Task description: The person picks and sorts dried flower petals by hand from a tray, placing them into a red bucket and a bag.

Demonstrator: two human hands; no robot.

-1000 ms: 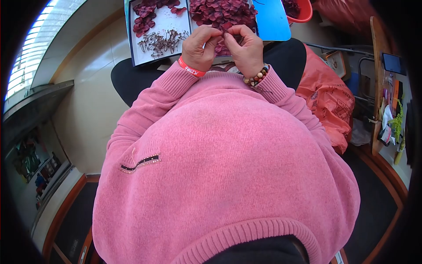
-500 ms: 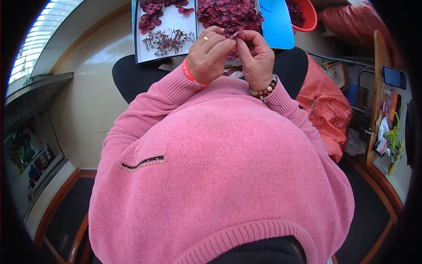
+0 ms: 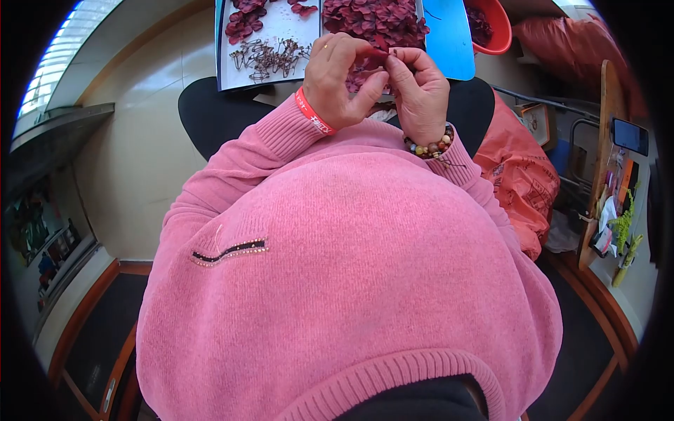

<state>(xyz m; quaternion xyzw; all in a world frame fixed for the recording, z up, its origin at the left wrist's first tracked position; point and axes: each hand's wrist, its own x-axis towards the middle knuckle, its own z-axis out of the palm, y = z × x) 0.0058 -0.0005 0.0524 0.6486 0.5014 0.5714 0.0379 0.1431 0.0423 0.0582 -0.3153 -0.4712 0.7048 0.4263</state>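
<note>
Above the tray, my left hand [image 3: 342,81] and my right hand [image 3: 421,95] meet at the fingertips. Between them is a dark red fabric flower petal [image 3: 383,57], mostly covered by the fingers. My left fingers are curled at its edge, with the thumb lower and apart. My right thumb and forefinger pinch its other side; a small dark tip shows there. Below the hands, the shallow white tray [image 3: 281,29] has a heap of dark red petals [image 3: 372,21] on the right side. Thin brown stems [image 3: 270,59] lie in its left side, with more petals [image 3: 242,24] behind.
Right of the tray are a blue board [image 3: 449,42] and a red bowl [image 3: 500,31] containing dark red petals. Red plastic sacks [image 3: 523,175] stand on the floor to the right. A phone [image 3: 629,136] rests near a wooden board [image 3: 597,175].
The left thumb has come away from the forefinger and dropped lower. Both hands have shifted slightly right in view, and more of the dark red petal shows between them.
</note>
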